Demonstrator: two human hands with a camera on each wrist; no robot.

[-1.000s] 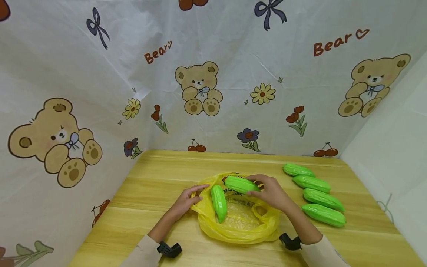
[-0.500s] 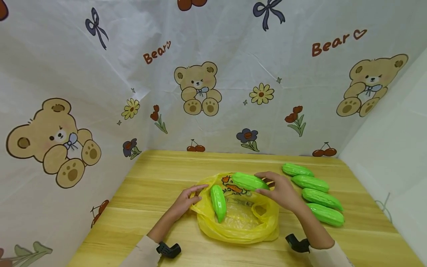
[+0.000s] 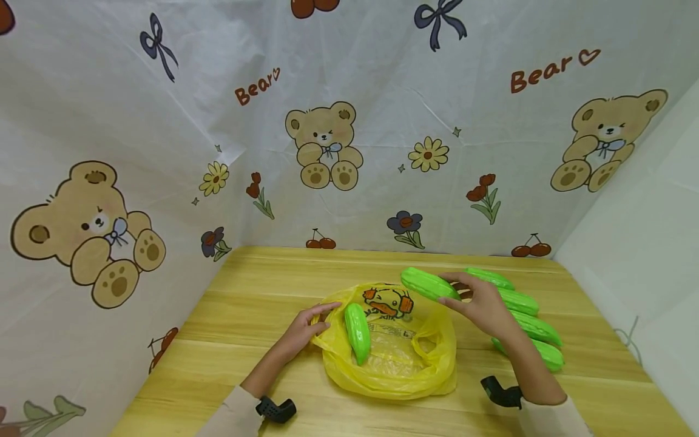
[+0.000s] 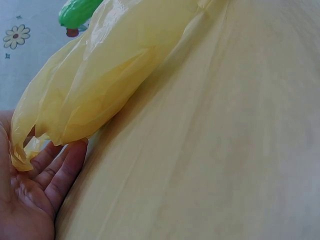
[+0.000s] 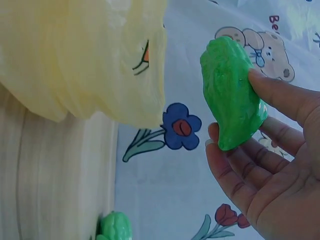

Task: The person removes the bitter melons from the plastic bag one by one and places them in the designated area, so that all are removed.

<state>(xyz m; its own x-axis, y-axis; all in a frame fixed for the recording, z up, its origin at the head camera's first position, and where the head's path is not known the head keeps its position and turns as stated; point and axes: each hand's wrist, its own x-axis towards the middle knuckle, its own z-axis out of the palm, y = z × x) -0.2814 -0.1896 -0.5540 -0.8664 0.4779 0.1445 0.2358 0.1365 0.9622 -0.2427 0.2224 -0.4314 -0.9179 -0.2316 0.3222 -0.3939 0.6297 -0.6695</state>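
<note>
My right hand (image 3: 480, 303) holds a glossy green ridged bitter melon (image 3: 428, 283) by one end, thumb on one side and fingers on the other. The melon is raised above the far right rim of a yellow plastic bag (image 3: 390, 388). That bag lies with its mouth spread wide, and a second bitter melon (image 3: 357, 334) rests inside at its left. At the bag's left edge, my left hand (image 3: 303, 331) touches the plastic with relaxed, spread fingers. The left wrist view shows the fingertips (image 4: 75, 150) against the bag film (image 4: 95, 95).
Several bitter melons (image 3: 532, 328) lie in a row at the table's right, partly behind my right forearm. A white cloth (image 3: 377, 60) printed with bears stands behind and left of the wooden table (image 3: 246, 388). A thin cord (image 3: 633, 340) hangs at the right wall.
My right hand has lifted the bitter melon up and right, from over the bag's mouth to beyond its far right rim, showing the duck print. My left hand stays in place.
</note>
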